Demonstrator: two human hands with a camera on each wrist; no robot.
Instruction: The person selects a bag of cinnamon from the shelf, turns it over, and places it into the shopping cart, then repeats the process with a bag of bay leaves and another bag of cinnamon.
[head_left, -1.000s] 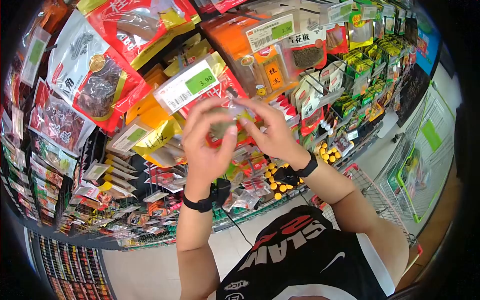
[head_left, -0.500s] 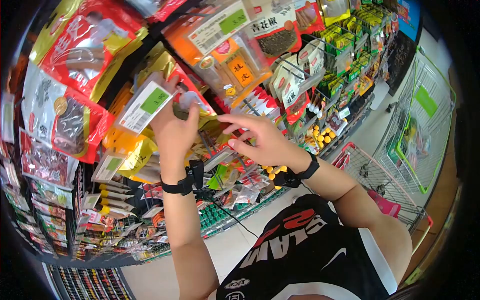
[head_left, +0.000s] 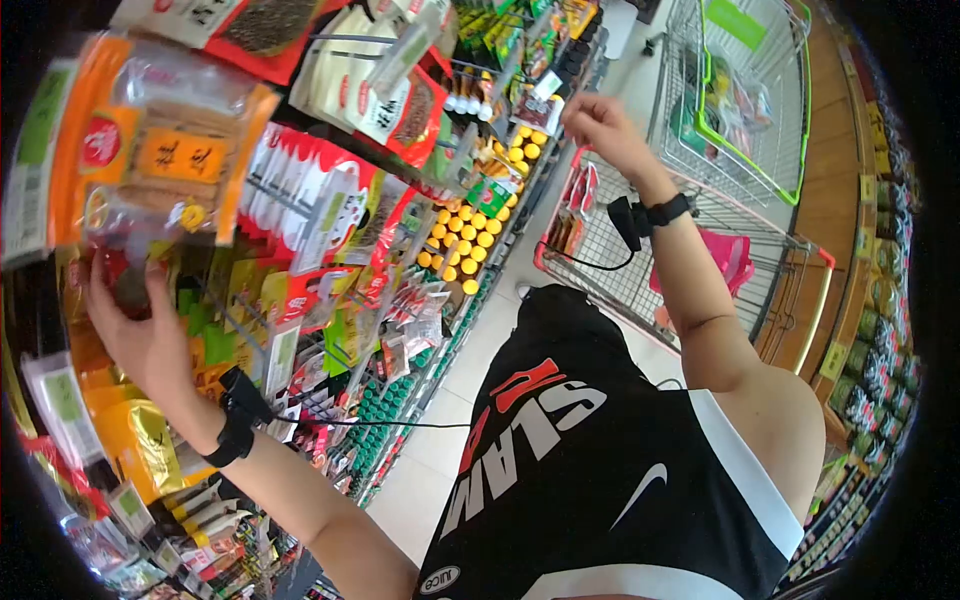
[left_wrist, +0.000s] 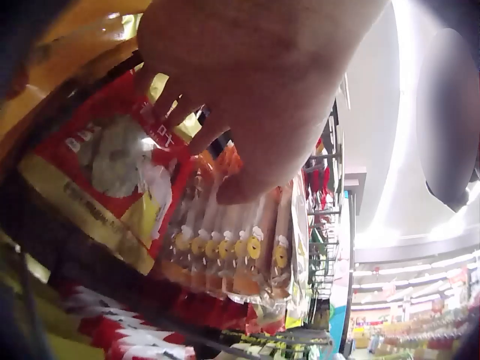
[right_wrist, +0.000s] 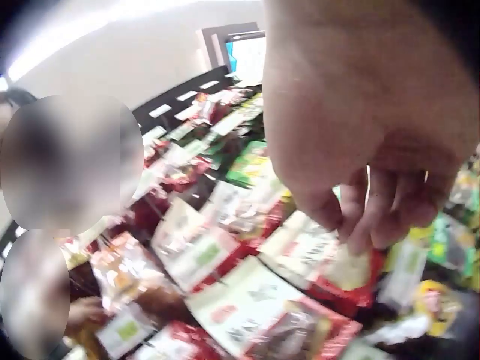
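Observation:
In the head view my left hand reaches in among the hanging spice packets at the left, its thumb and fingers spread. The left wrist view has these fingers at the upper edge of a red bag of dried leaves with a gold lower band. Its thumb lies over a row of orange-topped clear packets. An orange cinnamon bark packet hangs just above this hand. Away to the right, my right hand hangs loosely curled near the shopping carts, with nothing seen in it.
A pink-trimmed cart with a pink item stands at my right, beside a green-trimmed cart. Metal pegs and price tags jut from the rack. Yellow-capped bottles line the lower shelf.
Both hands were together at a small bag, then drew apart. My left hand moved to the rack with it; my right hand swung right over the carts. The head view turned to the right.

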